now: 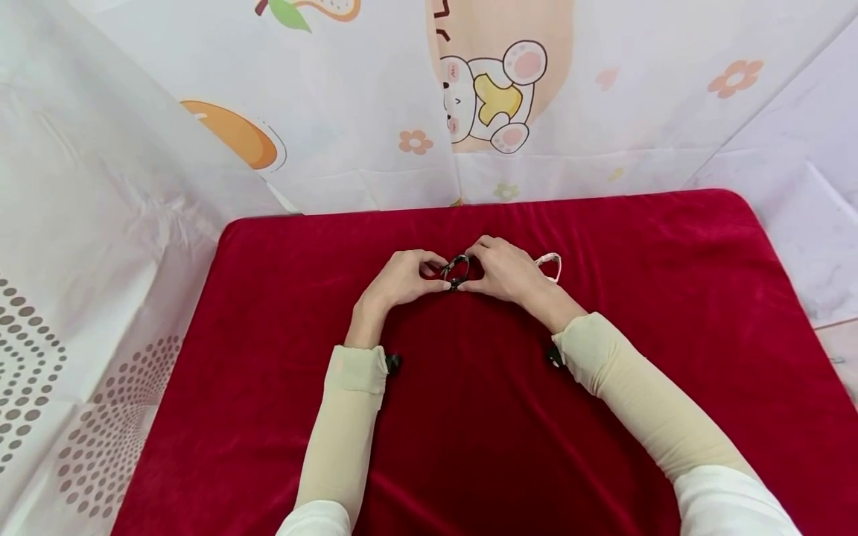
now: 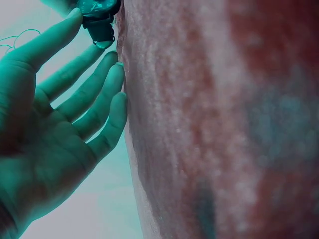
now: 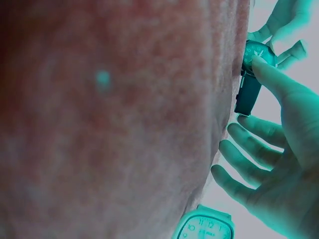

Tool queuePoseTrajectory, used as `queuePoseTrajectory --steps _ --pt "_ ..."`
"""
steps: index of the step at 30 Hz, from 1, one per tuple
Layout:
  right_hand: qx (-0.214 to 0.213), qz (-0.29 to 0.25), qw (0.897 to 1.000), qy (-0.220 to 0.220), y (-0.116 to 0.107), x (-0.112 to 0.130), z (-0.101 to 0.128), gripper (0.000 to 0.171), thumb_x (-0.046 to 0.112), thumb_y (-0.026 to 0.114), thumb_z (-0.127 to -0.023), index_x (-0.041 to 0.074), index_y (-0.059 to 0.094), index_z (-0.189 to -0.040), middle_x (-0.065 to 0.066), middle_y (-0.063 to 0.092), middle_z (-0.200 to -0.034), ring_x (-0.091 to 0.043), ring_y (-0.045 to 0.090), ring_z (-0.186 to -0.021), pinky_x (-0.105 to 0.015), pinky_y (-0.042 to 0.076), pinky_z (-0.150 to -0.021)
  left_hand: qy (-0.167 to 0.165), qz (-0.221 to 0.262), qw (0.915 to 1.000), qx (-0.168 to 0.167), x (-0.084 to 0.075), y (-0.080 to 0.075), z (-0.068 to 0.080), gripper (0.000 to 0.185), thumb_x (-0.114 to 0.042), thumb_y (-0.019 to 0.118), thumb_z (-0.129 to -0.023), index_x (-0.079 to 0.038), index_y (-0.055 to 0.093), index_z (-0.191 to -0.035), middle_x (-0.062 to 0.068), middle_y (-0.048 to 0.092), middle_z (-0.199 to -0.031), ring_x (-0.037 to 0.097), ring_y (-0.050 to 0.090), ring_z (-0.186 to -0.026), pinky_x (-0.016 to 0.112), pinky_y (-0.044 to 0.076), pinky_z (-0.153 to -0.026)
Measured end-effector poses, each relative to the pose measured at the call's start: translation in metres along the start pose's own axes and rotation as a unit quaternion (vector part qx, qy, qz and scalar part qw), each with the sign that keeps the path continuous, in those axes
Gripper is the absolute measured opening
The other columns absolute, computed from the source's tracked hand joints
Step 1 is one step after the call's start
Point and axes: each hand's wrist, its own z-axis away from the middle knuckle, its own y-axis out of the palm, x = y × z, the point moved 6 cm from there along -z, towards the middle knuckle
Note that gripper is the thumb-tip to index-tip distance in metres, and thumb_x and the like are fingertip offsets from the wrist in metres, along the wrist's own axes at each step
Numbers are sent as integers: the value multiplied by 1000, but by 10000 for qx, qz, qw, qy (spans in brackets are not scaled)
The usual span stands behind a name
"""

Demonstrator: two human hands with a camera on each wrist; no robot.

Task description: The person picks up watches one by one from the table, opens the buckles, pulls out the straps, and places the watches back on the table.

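Held at the middle of the red table (image 1: pixel 268 417), just above the cloth: a dark watch (image 1: pixel 458 269), caught between left hand (image 1: pixel 402 278) and right hand (image 1: pixel 504 268). Pinched from both sides, left fingers (image 2: pixel 94 55) on one side of the strap, right fingers (image 3: pixel 271 74) on the case, with the loop of the band standing between the two thumbs. Lower fingers of both hands only relaxed, tips resting against the cloth.

Counted: two watches, one dark and in the hands, one white watch (image 1: pixel 550 264) lying on the table just behind the right hand, partly covered by it. Two hands, two pale sleeves.

Seen only from the head view: the whole table, the printed curtain (image 1: pixel 496 97) behind with a bear picture, and both arms together. Seen only from the right wrist view: the square dial of the white watch (image 3: pixel 204 230) with its numbers, and the face of the dark watch (image 3: pixel 259 55). From the left wrist view: only the clasp end of the dark watch (image 2: pixel 101 20) at the fingertips, very close, with the rest of the picture filled by blurred cloth.
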Motion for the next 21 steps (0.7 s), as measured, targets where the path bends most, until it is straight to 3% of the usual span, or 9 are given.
queuePoseTrajectory --steps 12,21 --pt "-3 -508 9983 281 1 -7 0 61 43 82 -80 7 63 -125 -6 64 -117 -23 59 -109 -41 50 -94 172 301 9993 126 -5 3 2 36 -22 77 -89 -11 66 -122 -3 68 -107 11 64 -93 27 52 -84" --pt "18 -785 9967 200 0 -6 -2 60 38 81 -83 5 60 -127 -6 69 -111 -25 63 -104 -41 49 -94 76 409 9991 106 -4 3 1 37 -22 76 -90 -13 64 -123 -2 69 -106 10 65 -90 28 53 -84"
